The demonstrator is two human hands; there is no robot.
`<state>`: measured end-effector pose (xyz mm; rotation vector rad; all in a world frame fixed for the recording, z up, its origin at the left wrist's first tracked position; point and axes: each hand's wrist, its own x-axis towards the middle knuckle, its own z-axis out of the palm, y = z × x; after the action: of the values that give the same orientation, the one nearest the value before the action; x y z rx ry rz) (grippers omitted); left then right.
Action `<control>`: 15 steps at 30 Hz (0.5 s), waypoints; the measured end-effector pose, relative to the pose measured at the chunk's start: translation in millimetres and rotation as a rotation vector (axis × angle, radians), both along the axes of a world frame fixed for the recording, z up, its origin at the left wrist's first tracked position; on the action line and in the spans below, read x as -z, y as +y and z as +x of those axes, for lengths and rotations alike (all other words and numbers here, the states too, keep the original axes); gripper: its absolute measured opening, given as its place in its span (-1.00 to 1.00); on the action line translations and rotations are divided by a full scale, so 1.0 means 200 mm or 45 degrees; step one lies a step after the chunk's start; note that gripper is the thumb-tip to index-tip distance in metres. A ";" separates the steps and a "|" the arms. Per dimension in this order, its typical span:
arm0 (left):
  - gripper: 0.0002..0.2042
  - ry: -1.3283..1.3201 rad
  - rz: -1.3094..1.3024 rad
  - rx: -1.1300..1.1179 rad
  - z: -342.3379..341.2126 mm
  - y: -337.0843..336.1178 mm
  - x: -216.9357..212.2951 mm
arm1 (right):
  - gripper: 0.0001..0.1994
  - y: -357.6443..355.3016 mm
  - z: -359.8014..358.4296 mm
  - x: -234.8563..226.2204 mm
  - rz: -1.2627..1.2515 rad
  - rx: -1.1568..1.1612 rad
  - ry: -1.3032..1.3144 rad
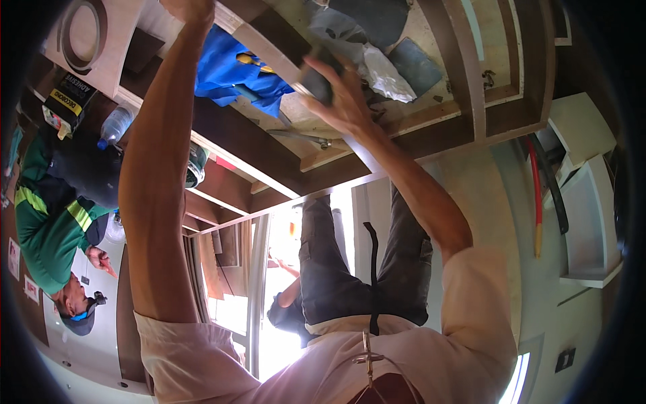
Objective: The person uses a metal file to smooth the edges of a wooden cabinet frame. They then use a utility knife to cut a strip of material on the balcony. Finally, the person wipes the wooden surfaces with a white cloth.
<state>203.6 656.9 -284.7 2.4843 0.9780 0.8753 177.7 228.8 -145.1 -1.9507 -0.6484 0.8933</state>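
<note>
I have my right hand (346, 104) grasping a dark block (317, 85) at twelve o'clock, beside the wooden frame (261, 47); my left hand (190, 8) is cropped at eleven, its grip I cannot tell.

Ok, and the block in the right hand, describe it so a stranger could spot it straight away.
Find the big brown wooden frame across the top of the view. Between the blue sheet and the crumpled whitish plastic is the person's right hand. The small dark block sits in its grasp, chunky and held, unlike the flat grey sheet lying nearby.
</note>
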 end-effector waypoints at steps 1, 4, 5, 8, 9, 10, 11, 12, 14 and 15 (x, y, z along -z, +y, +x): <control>-0.23 -0.031 -0.194 -0.086 0.01 -0.03 -0.03 | -0.25 0.03 0.01 0.02 -0.062 0.033 0.044; -0.25 -0.096 -0.360 0.076 0.02 -0.07 -0.06 | -0.24 -0.16 -0.04 -0.11 -0.090 0.038 -0.006; -0.26 -0.108 -0.349 0.198 0.00 -0.07 -0.05 | -0.24 -0.27 -0.07 -0.20 -0.122 0.006 -0.012; -0.37 -0.480 -0.618 0.221 -0.06 -0.04 0.03 | -0.22 -0.39 -0.12 -0.31 -0.210 0.075 0.122; -0.40 -0.450 -0.486 0.215 -0.09 -0.02 0.06 | -0.21 -0.34 -0.11 -0.30 -0.187 0.068 0.078; -0.44 -0.188 -0.017 0.188 -0.10 -0.01 0.08 | -0.20 -0.21 -0.08 -0.24 -0.162 0.128 0.062; -0.47 0.084 0.450 0.152 -0.11 0.00 0.10 | -0.17 -0.04 -0.03 -0.15 -0.069 0.079 -0.030; -0.47 0.057 0.533 0.208 -0.12 0.01 0.10 | -0.17 0.16 0.01 -0.03 0.014 0.081 -0.070; -0.47 0.044 0.606 0.275 -0.10 0.01 0.09 | -0.17 0.35 0.06 0.07 0.032 0.134 -0.011; -0.38 0.066 0.598 0.326 -0.08 -0.01 0.07 | -0.17 0.37 0.07 0.09 0.047 0.137 0.016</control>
<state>188.1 654.9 -298.3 2.9471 0.4870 1.0537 191.0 303.5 -162.7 -1.9265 -0.5439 0.8211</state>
